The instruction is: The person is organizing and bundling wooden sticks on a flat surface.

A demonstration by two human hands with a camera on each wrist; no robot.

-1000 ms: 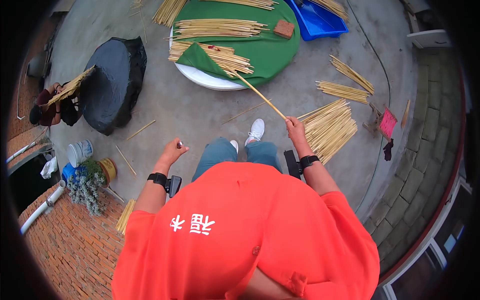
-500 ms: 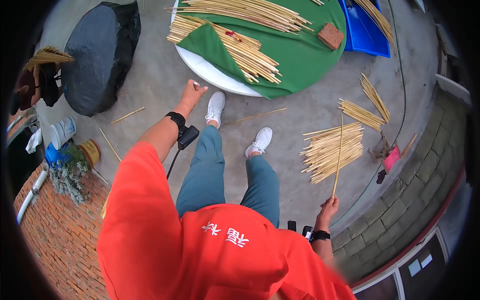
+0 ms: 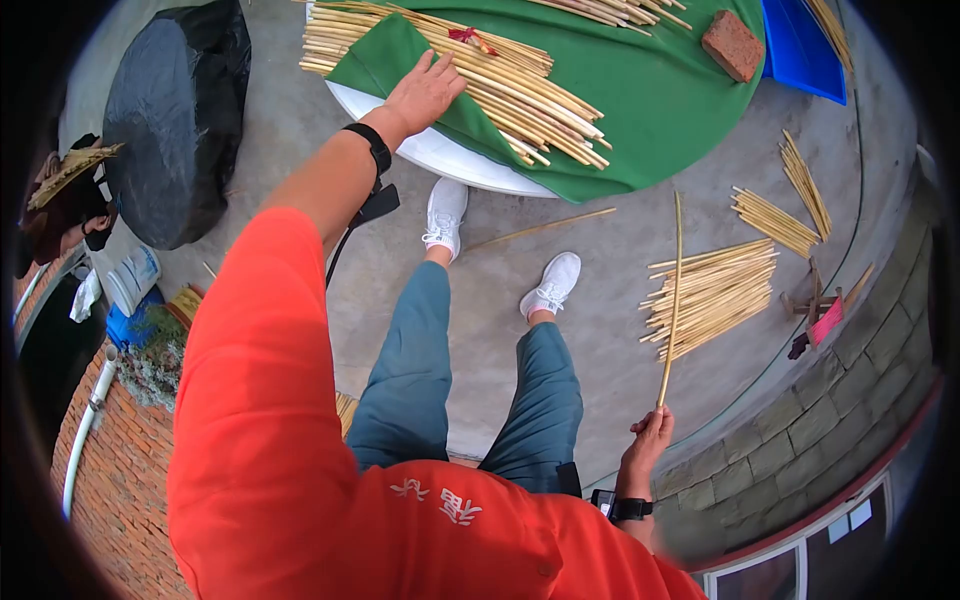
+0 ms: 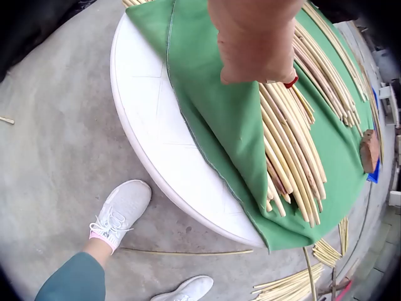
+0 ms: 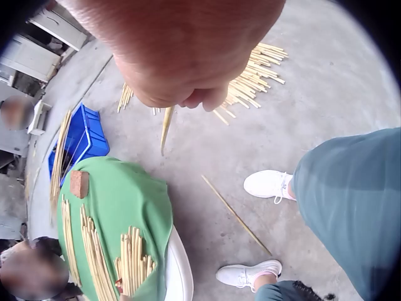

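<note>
My left hand [image 3: 425, 93] rests with its fingers extended on the folded flap of green cloth [image 3: 640, 150] and the edge of a bundle of pale sticks [image 3: 540, 105] on the round white table [image 4: 147, 94]. A bit of red shows on that bundle. Low on the right, my right hand [image 3: 648, 440] grips one end of a single long stick [image 3: 677, 290], which points up and away past the pile on the floor. In the right wrist view my right hand [image 5: 182, 56] hides most of that stick.
A brick [image 3: 732, 46] sits on the cloth, beside a blue bin [image 3: 805, 50]. Loose piles of sticks [image 3: 715, 295] and a small pink-topped stool [image 3: 827, 320] stand on the floor at right. One stick [image 3: 545, 228] lies near my feet. At left are a black-covered round object [image 3: 175, 125] and another person.
My left hand has moved up from beside my legs onto the cloth flap. My right hand has drawn the stick back from the table's edge to the right side.
</note>
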